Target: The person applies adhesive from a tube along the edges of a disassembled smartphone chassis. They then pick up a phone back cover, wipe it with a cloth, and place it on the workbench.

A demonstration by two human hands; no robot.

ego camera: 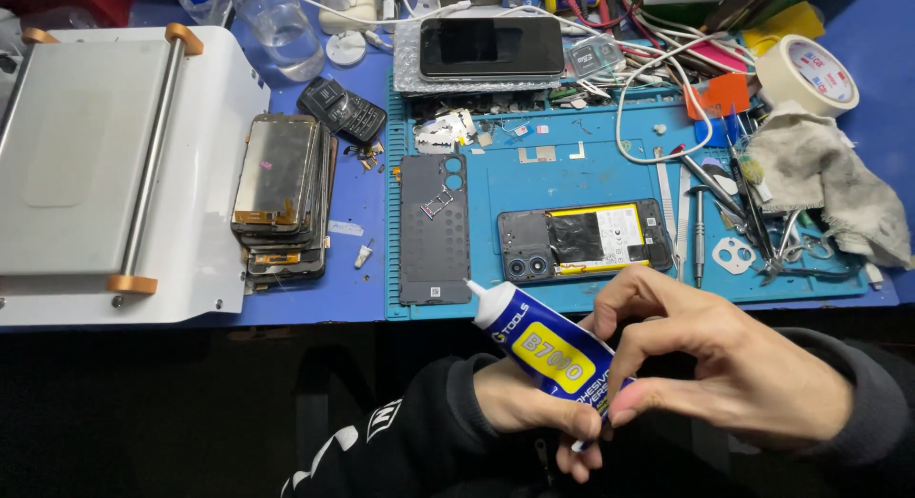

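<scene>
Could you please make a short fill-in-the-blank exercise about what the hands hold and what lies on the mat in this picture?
1. Both hands, the left hand and the right hand, hold a blue and yellow ____ of adhesive.
2. The opened phone lies on a ____ work mat.
3. The detached back cover lies to the ____ of the opened phone.
4. The roll of tape sits near the grey ____.

Missing words: tube; blue; left; cloth

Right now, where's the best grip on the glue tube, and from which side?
Grip the glue tube at its soft blue-and-yellow middle, coming from below and the right. It lies tilted, white nozzle up-left toward the opened phone, and both hands already close on its lower end, leaving the nozzle free.
</scene>
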